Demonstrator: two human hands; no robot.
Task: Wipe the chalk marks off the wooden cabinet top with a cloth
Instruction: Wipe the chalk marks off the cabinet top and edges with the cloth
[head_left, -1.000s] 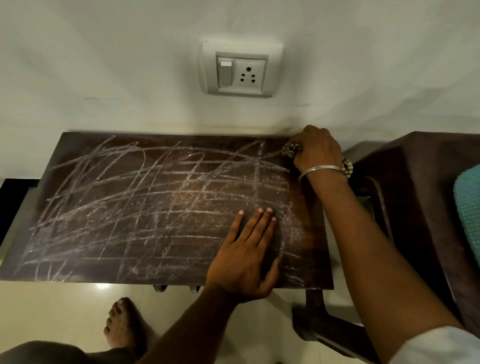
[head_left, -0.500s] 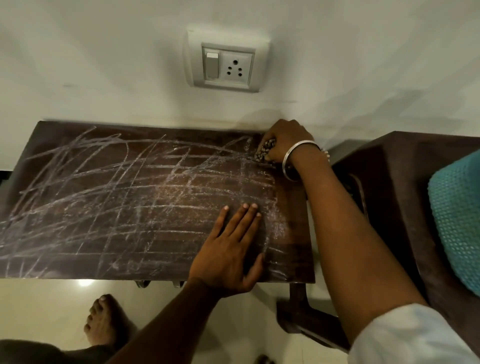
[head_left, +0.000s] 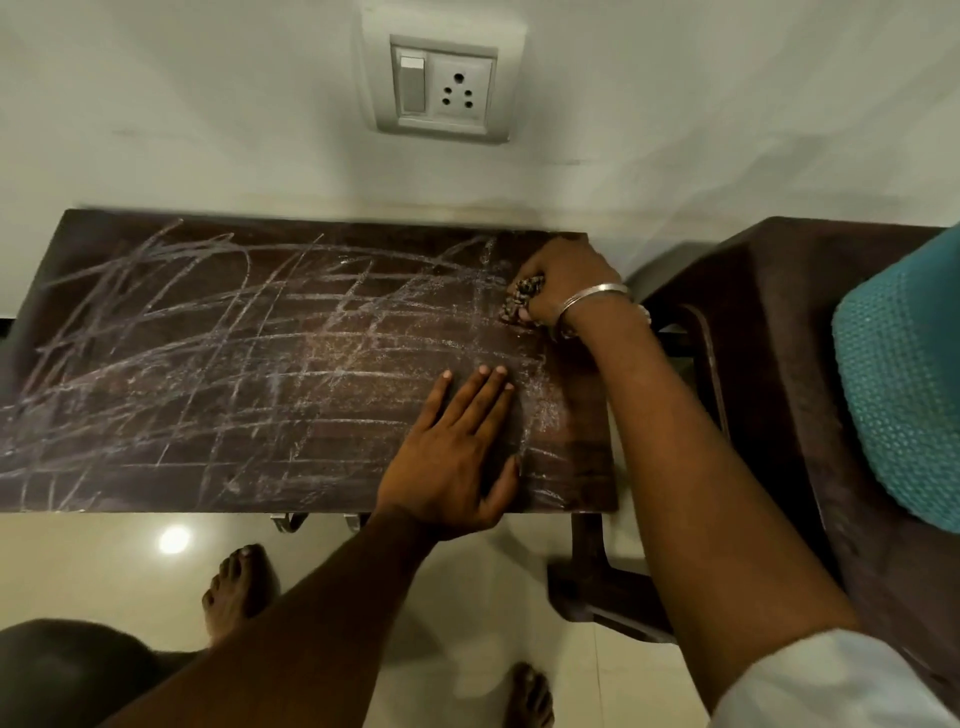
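Because the cloth (head_left: 521, 302) is bunched in the curled fingers of the right hand (head_left: 569, 280) at the far right corner of the cabinet top (head_left: 569, 358), nearly all the chalk marks (head_left: 249, 332) are seen to its left, along the top's long axis (side to side). The left hand (head_left: 452, 452) is laid flat, fingers straight, on the near right part; a leftward sweep is judged needed.

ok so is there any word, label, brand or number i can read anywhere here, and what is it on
No readable text anywhere.
chalk marks on the cabinet top: crossing scribbled lines only, no letters or numbers.
switch and socket plate on the wall: no marking visible.
cloth in the right hand: speckled pattern, no print.
bangle: plain.
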